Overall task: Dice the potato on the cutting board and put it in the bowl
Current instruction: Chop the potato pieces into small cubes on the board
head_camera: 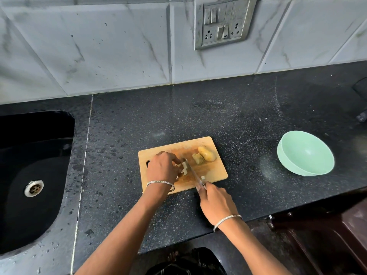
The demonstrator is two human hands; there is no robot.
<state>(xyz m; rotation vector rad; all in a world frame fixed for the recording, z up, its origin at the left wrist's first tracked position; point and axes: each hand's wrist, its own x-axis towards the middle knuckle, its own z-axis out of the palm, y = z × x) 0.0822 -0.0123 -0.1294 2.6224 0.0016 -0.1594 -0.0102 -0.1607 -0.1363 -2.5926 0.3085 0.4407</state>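
A wooden cutting board lies on the black counter. My left hand curls over pale potato pieces at the board's left-middle and holds them down. My right hand grips a knife whose blade lies against those pieces. A single small cube rests to the right of the blade. Two larger yellowish potato chunks sit at the board's far right corner. The mint-green bowl stands empty on the counter to the right, apart from the board.
A black sink with a metal drain is sunk into the counter at the left. The tiled wall behind carries a switch and socket panel. The counter's front edge runs just below my right wrist.
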